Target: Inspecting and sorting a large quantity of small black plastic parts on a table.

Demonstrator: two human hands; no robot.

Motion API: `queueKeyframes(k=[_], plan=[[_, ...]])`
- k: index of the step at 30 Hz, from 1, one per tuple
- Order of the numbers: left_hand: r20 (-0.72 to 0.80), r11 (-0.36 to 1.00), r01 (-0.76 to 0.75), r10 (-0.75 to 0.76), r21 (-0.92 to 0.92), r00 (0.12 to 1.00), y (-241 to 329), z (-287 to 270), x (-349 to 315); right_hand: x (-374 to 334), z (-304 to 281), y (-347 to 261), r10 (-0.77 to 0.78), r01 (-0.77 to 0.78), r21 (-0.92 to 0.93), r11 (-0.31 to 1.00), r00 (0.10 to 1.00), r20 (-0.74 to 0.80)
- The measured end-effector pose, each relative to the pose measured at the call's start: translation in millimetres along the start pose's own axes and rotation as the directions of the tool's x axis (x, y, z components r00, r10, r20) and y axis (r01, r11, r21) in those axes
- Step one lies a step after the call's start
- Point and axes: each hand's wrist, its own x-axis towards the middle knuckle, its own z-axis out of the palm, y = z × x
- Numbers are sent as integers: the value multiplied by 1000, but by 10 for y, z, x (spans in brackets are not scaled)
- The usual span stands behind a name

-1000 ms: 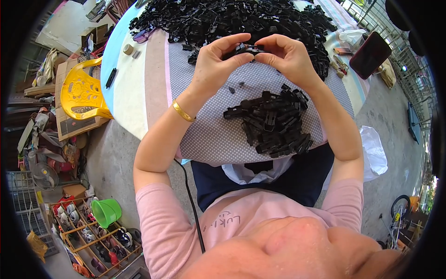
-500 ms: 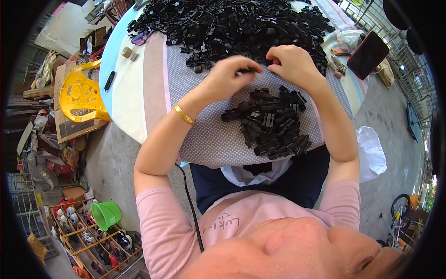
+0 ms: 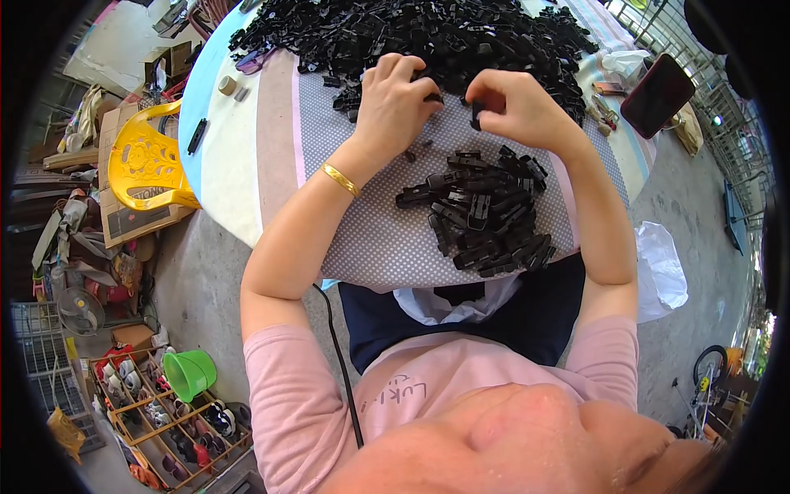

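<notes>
My left hand (image 3: 393,100) is closed, with a small black plastic piece (image 3: 433,97) between thumb and fingers. A short gap to its right, my right hand (image 3: 520,109) pinches another small black plastic piece (image 3: 476,115) at its fingertips. Both hands hover over the near edge of a large heap of black plastic parts (image 3: 411,41). Closer to my body lies a smaller pile of black clip-like pieces (image 3: 485,210), long and narrow. A few tiny dark bits (image 3: 410,155) rest on the cloth below my left hand.
The round table wears a striped, dotted cloth (image 3: 362,239). At its right side are a phone (image 3: 657,96), a clear plastic bag (image 3: 623,62) and small metal tools (image 3: 602,115). On the left lie a tape roll (image 3: 227,85) and one black piece (image 3: 197,137), beside a yellow chair (image 3: 148,160).
My hands have moved a little apart. The left one has shifted up with its fingers lifted, and a black piece now shows in my right fingertips.
</notes>
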Motion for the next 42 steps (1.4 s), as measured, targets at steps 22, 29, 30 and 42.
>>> queueKeyframes(k=[22, 29, 30, 42], plan=[[553, 86, 605, -320, -792, 769, 4, -190, -11, 55, 219, -108, -253, 342, 249, 906, 910, -329], [477, -87, 479, -353, -874, 805, 142, -225, -17, 46, 219, -88, -192, 298, 226, 928, 899, -394], [478, -88, 480, -351, -873, 805, 138, -222, -14, 47, 214, -84, -222, 310, 171, 935, 889, -400], [333, 378, 459, -353, -804, 874, 166, -250, -36, 55, 209, -27, -117, 202, 381, 902, 965, -235]])
